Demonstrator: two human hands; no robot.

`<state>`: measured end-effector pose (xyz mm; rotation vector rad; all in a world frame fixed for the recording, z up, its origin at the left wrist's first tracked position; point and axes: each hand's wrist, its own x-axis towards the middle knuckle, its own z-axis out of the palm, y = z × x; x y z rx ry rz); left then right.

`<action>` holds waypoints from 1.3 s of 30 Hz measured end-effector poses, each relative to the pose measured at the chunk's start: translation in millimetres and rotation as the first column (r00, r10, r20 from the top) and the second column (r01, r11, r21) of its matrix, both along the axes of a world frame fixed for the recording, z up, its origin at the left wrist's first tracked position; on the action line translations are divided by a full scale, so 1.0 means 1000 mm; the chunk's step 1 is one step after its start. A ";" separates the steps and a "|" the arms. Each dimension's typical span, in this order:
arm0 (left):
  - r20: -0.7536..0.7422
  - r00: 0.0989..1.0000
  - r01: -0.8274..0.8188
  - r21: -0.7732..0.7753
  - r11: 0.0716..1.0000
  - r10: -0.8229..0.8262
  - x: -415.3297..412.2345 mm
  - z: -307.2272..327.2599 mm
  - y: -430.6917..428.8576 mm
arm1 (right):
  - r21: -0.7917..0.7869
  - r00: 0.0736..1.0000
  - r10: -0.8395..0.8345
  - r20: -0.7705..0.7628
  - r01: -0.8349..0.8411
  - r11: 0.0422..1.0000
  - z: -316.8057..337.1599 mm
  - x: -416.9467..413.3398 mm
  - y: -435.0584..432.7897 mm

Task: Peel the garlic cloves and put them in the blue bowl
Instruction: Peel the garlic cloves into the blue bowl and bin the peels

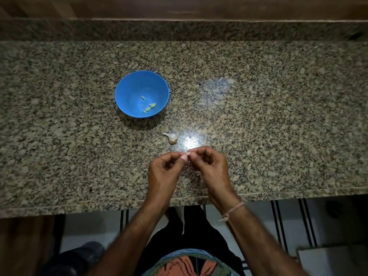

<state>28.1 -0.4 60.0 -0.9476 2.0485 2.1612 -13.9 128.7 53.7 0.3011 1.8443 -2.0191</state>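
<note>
A blue bowl (127, 90) stands on the granite counter, left of centre, with a few pale peeled garlic pieces (149, 107) at its bottom. A small piece of a garlic bulb (171, 137) in its papery skin lies on the counter between the bowl and my hands. My left hand (165, 172) and my right hand (209, 166) meet fingertip to fingertip just above the counter near its front edge. Together they pinch a small garlic clove (188, 156), which is almost fully hidden by the fingers and thumbs.
The speckled granite counter (278, 126) runs across the view, with a raised granite ledge and wood panelling behind it. Its front edge (298, 193) crosses just below my wrists. A thread bracelet is tied round my right wrist. Tiled floor shows below.
</note>
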 end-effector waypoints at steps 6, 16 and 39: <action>-0.038 0.997 0.053 -0.156 0.986 -0.060 0.003 0.001 -0.001 | -0.002 1.000 -0.011 0.009 0.011 1.000 -0.003 0.006 0.005; -0.059 0.965 0.202 -0.464 0.863 -0.257 0.004 0.002 -0.010 | 0.068 1.000 0.011 0.025 -0.012 0.998 -0.004 0.010 0.010; -0.037 0.937 0.217 -0.717 0.663 -0.347 -0.001 -0.020 -0.020 | -0.016 0.997 0.042 0.070 -0.041 0.999 -0.003 0.011 -0.010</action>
